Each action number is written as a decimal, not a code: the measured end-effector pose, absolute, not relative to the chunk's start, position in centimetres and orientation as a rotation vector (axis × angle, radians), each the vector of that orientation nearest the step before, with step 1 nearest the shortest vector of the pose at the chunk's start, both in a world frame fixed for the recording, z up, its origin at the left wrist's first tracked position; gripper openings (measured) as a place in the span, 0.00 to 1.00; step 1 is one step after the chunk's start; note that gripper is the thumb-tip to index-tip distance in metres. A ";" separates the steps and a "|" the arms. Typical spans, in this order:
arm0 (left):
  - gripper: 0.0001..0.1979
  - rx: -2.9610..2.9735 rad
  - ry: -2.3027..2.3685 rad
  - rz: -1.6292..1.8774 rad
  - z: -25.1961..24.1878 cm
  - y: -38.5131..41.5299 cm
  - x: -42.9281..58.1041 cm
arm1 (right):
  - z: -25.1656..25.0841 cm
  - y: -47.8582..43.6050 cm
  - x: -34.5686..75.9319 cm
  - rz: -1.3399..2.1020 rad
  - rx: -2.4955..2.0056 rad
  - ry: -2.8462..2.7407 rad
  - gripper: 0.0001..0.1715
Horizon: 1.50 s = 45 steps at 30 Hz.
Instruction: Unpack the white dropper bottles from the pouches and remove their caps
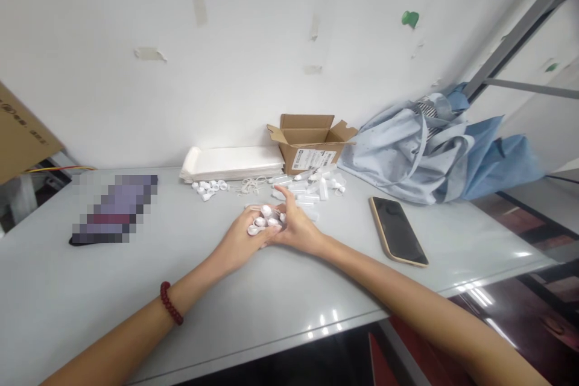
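Worktop (90, 289) comes first: it is pale grey, shiny, and fills the bottom half of the frame. A big blue bag (434, 151) slumps on it at the right, against the white wall. A brown cardboard flap (22, 132) pokes in at the left edge. A dark blurred thing (115, 208) lies left of the middle. A flat stack of white sheets (235, 163) rests at the back, just beside a small open box (310, 142). A phone (398, 230) lies face up to the right of the hands.

Little clear tubes (312, 187) are spread in front of the small box, and loose white caps (208, 187) sit near the stack.

The left hand (239, 241), with red beads (170, 303) on its wrist, is in the middle. Its grip is cupped around a heap of small white pieces (265, 220). The right hand (296, 229) touches that heap from the right, one finger sticking up. I cannot tell if its grip pinches a piece.
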<state>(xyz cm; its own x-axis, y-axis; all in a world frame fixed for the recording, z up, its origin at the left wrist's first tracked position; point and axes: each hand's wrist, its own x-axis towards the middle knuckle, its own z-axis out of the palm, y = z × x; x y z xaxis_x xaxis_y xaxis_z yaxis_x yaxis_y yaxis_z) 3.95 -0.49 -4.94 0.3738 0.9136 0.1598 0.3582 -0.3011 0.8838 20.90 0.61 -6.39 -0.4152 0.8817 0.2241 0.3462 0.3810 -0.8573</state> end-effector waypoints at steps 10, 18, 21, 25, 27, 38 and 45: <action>0.21 1.559 1.169 0.989 -5.0 -0.2 3.6 | -6.7 0.8 21.6 0.688 -1.210 -2.131 0.28; 0.19 1.532 1.126 1.013 -5.0 -0.3 3.8 | -6.4 0.2 21.4 0.776 -1.163 -2.153 0.12; 0.19 1.627 1.142 0.958 -4.6 -1.1 4.5 | -6.4 0.1 21.0 0.875 -1.001 -2.125 0.24; 0.18 1.758 1.164 0.950 -4.6 -1.9 5.5 | -6.7 0.4 20.7 0.911 -0.857 -2.100 0.34; 0.20 1.829 1.156 0.983 -5.0 -2.1 5.6 | -6.8 0.5 20.7 0.901 -0.789 -2.091 0.33; 0.35 1.813 0.971 1.032 -5.5 -2.5 5.6 | -6.8 0.0 20.9 0.982 -0.838 -1.875 0.31; 0.41 1.914 0.949 0.974 -6.4 -2.1 5.2 | -6.9 0.7 21.3 0.965 -0.882 -1.954 0.18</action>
